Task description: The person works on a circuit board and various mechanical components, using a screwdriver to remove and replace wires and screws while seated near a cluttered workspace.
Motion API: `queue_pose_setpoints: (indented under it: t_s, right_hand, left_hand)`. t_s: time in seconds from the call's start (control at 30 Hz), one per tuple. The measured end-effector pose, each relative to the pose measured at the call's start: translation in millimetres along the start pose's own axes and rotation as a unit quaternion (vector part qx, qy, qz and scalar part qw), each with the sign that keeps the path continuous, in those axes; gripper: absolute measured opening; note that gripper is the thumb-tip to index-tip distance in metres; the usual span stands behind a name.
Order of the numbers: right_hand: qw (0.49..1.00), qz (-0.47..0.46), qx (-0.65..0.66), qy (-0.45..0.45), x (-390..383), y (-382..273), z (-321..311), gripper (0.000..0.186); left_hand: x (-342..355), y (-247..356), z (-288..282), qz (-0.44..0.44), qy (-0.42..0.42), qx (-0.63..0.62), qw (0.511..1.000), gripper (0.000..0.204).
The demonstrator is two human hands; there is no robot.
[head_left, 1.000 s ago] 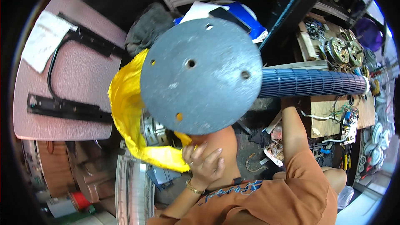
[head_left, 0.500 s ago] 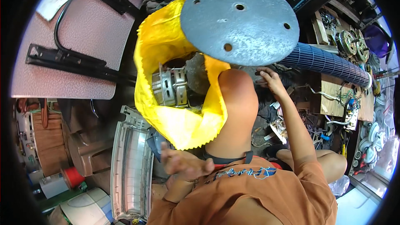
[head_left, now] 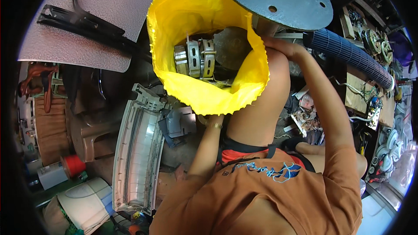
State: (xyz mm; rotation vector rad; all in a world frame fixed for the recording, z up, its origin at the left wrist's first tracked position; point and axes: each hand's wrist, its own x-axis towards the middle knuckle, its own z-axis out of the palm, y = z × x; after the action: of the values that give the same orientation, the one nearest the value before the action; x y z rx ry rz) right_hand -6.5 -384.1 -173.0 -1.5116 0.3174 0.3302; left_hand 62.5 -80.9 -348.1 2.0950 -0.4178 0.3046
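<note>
A yellow plastic sack (head_left: 204, 93) stands open between my arms, its jagged rim facing up. Inside it lies a silvery motor (head_left: 200, 57) with slotted metal housing, beside a dull round metal piece (head_left: 231, 48). My left hand (head_left: 210, 119) is at the sack's near side; its fingers are hidden behind the yellow wall. My right hand (head_left: 283, 48) reaches past my knee to the sack's right side, below the disc. Its fingertips are out of sight too, so what they hold does not show. A grey round metal disc (head_left: 296, 6) with several holes overhangs the sack's far right.
A long blue-black cylindrical fan rotor (head_left: 348, 54) lies at the right, near wooden boards with wires (head_left: 357, 91). A curved white plastic housing (head_left: 137, 156) stands at the left. A pinkish panel with a black bracket (head_left: 82, 30) fills the upper left. Scraps (head_left: 305, 119) litter the floor.
My left hand has moved forward and behind the sack's near side. My right hand has moved up to its right side. The view has shifted, so the disc now appears higher and further right.
</note>
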Motion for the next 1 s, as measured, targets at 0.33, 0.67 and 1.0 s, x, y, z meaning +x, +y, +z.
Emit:
queue_pose_setpoints:
  t_s: [0.33,0.67,1.0]
  right_hand:
    - [0.887,-0.170,-0.414,0.114,97,-86,119,0.060]
    - [0.889,-0.334,-0.168,0.264,58,-36,70,0.040]
    - [0.873,-0.358,-0.115,0.310,23,-31,79,0.031]
  left_hand:
    - [70,27,47,0.019,0.085,-0.073,0.993,0.090]
    - [83,-25,-43,0.139,-0.029,-0.092,0.986,0.104]
    - [-3,-169,-185,-0.223,-0.197,0.512,0.806,0.101]
